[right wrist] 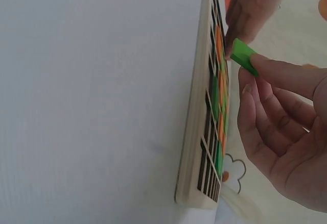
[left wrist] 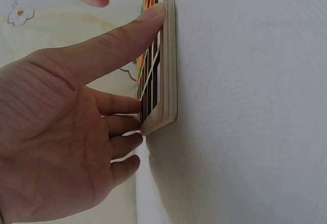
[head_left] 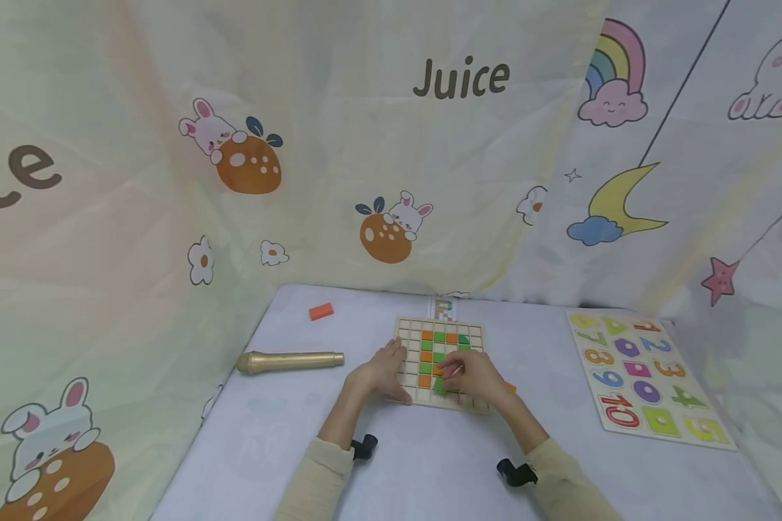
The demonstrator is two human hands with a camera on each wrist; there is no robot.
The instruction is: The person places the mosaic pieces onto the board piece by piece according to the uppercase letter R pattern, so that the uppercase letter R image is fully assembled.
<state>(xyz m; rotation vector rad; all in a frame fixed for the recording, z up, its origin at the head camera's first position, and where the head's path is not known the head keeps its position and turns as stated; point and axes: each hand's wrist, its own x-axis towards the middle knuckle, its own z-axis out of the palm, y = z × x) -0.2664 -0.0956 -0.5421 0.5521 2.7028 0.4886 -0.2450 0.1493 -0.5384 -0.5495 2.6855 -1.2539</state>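
Observation:
A wooden grid board (head_left: 476, 407) lies on the white table, with orange and green square tiles (head_left: 426, 356) set in several of its cells. My left hand (head_left: 386, 370) steadies its left side: in the left wrist view the thumb (left wrist: 150, 16) presses on the near rim while the fairly straight fingers touch the left edge. Over the right half of the board, my right hand (head_left: 474, 375) pinches a green tile (right wrist: 244, 55) between thumb and fingertips. The right wrist view has that tile raised above the grid. In the head view the right hand covers part of the tile pattern.
An orange-red block (head_left: 321, 311) and a gold toy microphone (head_left: 291, 362) lie left of the board. Behind it is a small pattern card (head_left: 443, 309). Another orange piece (head_left: 510, 387) shows beside the right wrist. A number-and-shape puzzle board (head_left: 648, 380) sits at right.

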